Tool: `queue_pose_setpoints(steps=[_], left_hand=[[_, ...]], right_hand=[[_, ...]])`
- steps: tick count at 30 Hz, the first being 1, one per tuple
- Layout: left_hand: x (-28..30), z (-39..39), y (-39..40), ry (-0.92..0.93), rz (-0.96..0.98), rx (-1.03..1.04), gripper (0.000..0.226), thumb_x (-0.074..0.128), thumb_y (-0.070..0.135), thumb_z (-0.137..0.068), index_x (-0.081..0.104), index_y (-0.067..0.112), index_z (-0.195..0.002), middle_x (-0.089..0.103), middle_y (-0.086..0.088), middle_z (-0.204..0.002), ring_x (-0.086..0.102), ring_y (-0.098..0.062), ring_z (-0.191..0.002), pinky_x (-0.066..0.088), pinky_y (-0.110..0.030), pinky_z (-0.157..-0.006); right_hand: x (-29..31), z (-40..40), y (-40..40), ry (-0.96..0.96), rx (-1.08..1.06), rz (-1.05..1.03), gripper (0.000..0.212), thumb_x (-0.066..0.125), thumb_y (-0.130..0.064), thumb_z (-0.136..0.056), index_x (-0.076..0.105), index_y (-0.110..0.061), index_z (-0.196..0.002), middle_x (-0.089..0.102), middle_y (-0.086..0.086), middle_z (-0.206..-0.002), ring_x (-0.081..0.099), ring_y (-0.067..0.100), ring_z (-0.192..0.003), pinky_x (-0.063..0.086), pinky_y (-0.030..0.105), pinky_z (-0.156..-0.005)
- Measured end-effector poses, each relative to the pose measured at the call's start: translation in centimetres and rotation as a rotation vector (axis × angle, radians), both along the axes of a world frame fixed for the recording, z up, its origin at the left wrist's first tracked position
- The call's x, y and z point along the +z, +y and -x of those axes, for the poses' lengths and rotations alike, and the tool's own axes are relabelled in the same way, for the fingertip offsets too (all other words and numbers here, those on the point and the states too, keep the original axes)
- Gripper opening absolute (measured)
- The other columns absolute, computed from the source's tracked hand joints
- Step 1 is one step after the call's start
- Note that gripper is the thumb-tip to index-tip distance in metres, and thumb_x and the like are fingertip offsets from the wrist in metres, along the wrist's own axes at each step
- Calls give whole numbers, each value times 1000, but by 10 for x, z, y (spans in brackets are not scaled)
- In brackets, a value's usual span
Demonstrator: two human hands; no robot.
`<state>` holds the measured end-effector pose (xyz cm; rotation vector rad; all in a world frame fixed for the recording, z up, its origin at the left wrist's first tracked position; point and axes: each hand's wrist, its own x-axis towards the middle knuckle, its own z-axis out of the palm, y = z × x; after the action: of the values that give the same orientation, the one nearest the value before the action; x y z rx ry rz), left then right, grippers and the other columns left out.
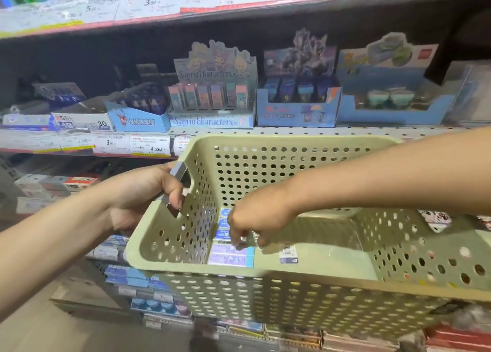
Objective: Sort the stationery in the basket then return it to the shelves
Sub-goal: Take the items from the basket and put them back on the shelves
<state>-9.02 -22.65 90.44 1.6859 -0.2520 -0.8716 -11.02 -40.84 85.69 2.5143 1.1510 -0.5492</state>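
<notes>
The right hand [252, 226] is down inside the basket [265, 272], fingers curled and pinching at a small clear-wrapped item [276, 246] near the row of erasers. How firm the hold is I cannot tell, since the knuckles hide the fingertips. The left hand [148, 189] is wrapped around the grey handle [178, 171] at the basket's end, carrying it in the air in front of the shelves.

The erasers [229, 256], small boxed blocks in blue and purple sleeves, lie packed side by side against the basket's left wall. I would judge them light and stiff, with slick printed wrappers, so a pinch across the short sides looks safer than a grab from above. They should take a drop without harm. A white tag with a barcode [287, 253] lies on the basket floor just beside them. The rest of the floor looks bare, so the load is probably slight and one hand on the handle seems enough. The basket itself is pale green perforated plastic, rigid, and tilted a little toward the person.

Beyond it, the middle shelf [318, 131] carries open display cartons, among them a Sanrio characters box [212, 99], a blue box [297, 104] to its right and a flatter blue tray [393, 107] further along. Price labels [148, 145] run along the shelf edge. The lower shelves [138, 277] behind the basket are crowded with more packets, blurred here.
</notes>
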Motion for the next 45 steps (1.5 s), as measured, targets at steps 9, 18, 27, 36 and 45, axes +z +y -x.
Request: queue_pose_setpoints(steps=[9, 18, 27, 36, 45], left_hand=[[0, 19, 7, -30, 29, 45, 54, 42, -14, -50, 61, 14, -92, 59, -17, -57, 56, -25, -37, 48, -27, -37], [4, 11, 34, -16, 65, 32, 52, 41, -14, -51, 62, 14, -90, 62, -20, -60, 58, -27, -39, 50, -29, -39], [7, -20, 91, -12, 82, -64, 53, 36, -11, -43, 70, 17, -72, 62, -19, -62, 58, -28, -41, 51, -30, -40], [11, -50, 129, -35, -1, -157, 55, 42, -9, -49, 62, 16, -94, 60, -16, -60, 56, -25, -40, 51, -27, -46], [1, -60, 149, -30, 32, -214, 44, 39, -13, -60, 62, 17, -83, 53, -16, -65, 52, -25, -48, 50, -30, -50]], right_hand=[[-17, 7, -3, -72, 185, 140, 39, 51, -16, -90, 49, -16, -129, 50, 7, -118, 37, 16, -74, 24, 27, -49], [-12, 2, 18, -93, 194, 327, 55, 38, -13, -97, 23, -28, -148, 39, 5, -135, 51, 27, -108, 25, 27, -51], [4, -7, 48, -42, 158, 380, 49, 39, -17, -97, 34, -31, -143, 44, 6, -130, 54, 29, -107, 32, 28, -61], [-5, -19, 116, -122, -334, 245, 26, 64, -45, -80, 63, -19, -79, 50, -4, -61, 48, 19, -65, 31, 20, -48], [-14, -22, 145, -19, -551, 207, 21, 68, -36, -80, 68, -21, -94, 50, -10, -64, 49, 12, -69, 34, 19, -51]])
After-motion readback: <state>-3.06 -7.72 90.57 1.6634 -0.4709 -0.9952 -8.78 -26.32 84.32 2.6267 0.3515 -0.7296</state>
